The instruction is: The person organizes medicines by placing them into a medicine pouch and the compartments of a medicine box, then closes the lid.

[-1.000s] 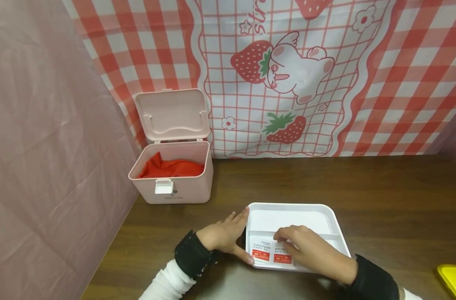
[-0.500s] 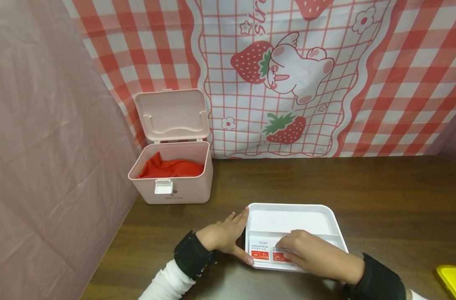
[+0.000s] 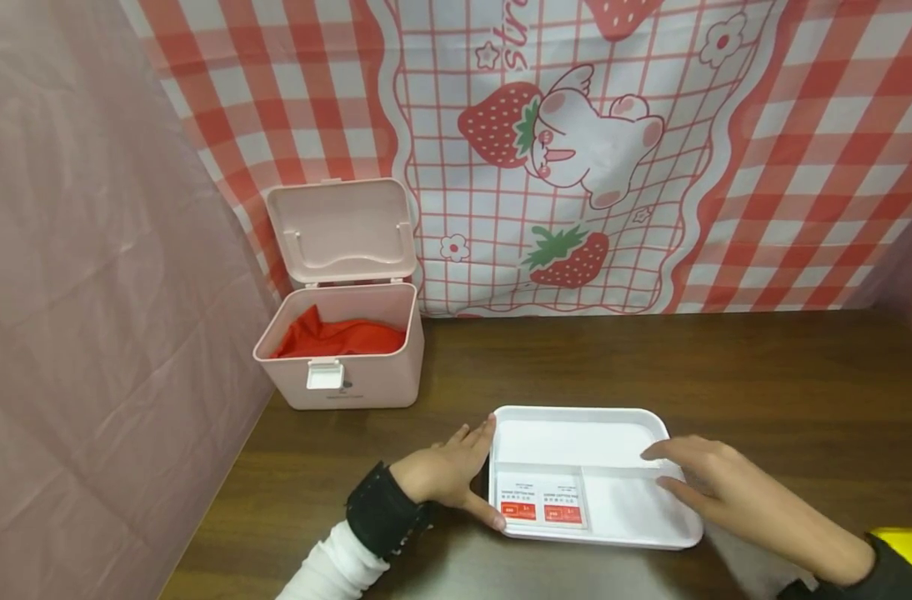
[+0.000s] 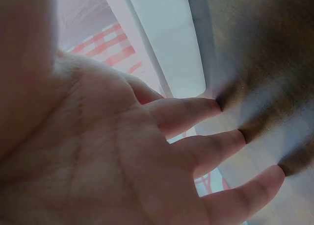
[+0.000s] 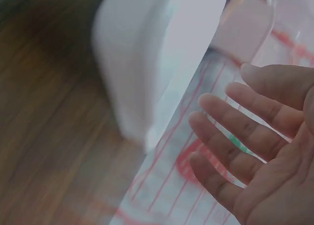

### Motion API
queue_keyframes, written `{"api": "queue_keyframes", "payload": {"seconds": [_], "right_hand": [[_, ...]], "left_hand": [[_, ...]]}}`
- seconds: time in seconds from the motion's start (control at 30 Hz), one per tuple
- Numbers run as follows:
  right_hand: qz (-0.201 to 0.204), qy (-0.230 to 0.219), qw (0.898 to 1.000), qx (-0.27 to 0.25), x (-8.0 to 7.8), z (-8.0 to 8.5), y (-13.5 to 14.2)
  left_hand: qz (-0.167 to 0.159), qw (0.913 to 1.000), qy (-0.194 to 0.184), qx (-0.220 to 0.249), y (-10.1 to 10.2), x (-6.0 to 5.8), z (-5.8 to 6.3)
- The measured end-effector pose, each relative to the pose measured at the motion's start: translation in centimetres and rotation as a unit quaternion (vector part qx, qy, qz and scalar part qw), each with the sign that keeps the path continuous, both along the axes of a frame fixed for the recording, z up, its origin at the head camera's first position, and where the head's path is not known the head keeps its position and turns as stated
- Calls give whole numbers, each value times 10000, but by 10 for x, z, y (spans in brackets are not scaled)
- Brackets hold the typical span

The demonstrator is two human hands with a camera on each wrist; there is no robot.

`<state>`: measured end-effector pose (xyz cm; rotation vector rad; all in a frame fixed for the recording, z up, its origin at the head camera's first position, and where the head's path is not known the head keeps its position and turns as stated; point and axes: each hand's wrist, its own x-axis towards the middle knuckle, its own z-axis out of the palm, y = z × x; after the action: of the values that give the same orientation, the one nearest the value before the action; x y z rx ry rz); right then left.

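Observation:
A white divided tray (image 3: 636, 508) lies on the table, its front left compartment holding two flat packets (image 3: 563, 502) with red labels, side by side. My left hand (image 3: 448, 475) rests along the tray's left side, thumb near the front corner and fingers straight. The left wrist view shows its fingertips touching the table beside the white tray wall (image 4: 171, 48). Over the tray's right end hovers my right hand (image 3: 734, 492), with thumb and fingers apart and nothing between them. In the right wrist view its fingers (image 5: 235, 127) are loosely spread near the blurred tray.
A pink box (image 3: 381, 383) with its lid raised stands back left, a red cloth (image 3: 351, 337) inside. Something yellow (image 3: 909, 546) lies at the right edge, partly behind the right wrist. A checked strawberry cloth (image 3: 576, 167) hangs behind the table.
My right hand has left the packets and moved right to the tray's far end, uncovering the right packet and the front right compartment. My left hand has stayed put.

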<state>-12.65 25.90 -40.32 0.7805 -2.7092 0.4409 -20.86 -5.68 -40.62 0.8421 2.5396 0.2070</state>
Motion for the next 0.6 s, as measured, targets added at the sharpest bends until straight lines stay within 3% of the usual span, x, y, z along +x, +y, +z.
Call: {"api": "queue_keyframes", "payload": {"seconds": [0.2, 0.37, 0.6], "right_hand": [[-186, 819, 9965, -45, 11, -20, 53], [-447, 785, 9956, 236, 24, -29, 98], [-227, 850, 9961, -79, 39, -58, 166]], "left_hand": [[-5, 10000, -32, 41, 0, 0, -1], [-53, 10000, -4, 53, 0, 0, -2], [-93, 9999, 21, 66, 1, -1, -3]]}}
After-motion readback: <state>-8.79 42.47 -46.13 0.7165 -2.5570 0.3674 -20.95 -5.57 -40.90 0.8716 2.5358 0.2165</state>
